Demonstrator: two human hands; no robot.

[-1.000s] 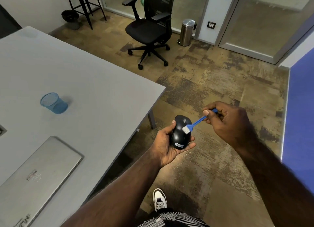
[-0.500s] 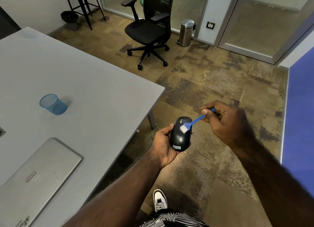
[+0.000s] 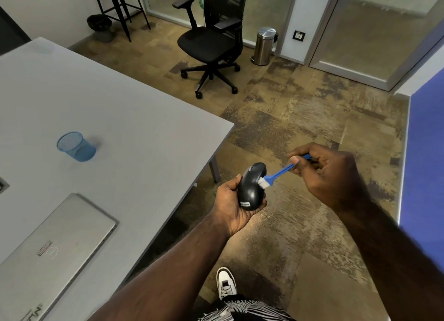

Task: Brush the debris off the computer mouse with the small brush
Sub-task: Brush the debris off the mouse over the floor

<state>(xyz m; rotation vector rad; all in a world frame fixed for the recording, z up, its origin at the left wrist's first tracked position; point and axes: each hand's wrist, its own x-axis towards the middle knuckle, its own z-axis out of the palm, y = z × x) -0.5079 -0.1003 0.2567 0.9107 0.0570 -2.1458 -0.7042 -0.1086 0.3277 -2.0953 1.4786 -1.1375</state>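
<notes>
A black computer mouse with a small white label near its lower end rests in my left hand, held over the floor just off the table's corner and turned partly on its side. My right hand pinches the blue handle of a small brush. The brush's white bristles touch the right flank of the mouse. The handle's far end is hidden inside my fingers.
A grey table fills the left, carrying a blue mesh cup and a closed silver laptop. A black office chair and a steel bin stand farther off. A blue wall panel runs along the right.
The brush head slid from the top of the mouse to its right side. My left hand rolled the mouse a little, so its side faces the brush.
</notes>
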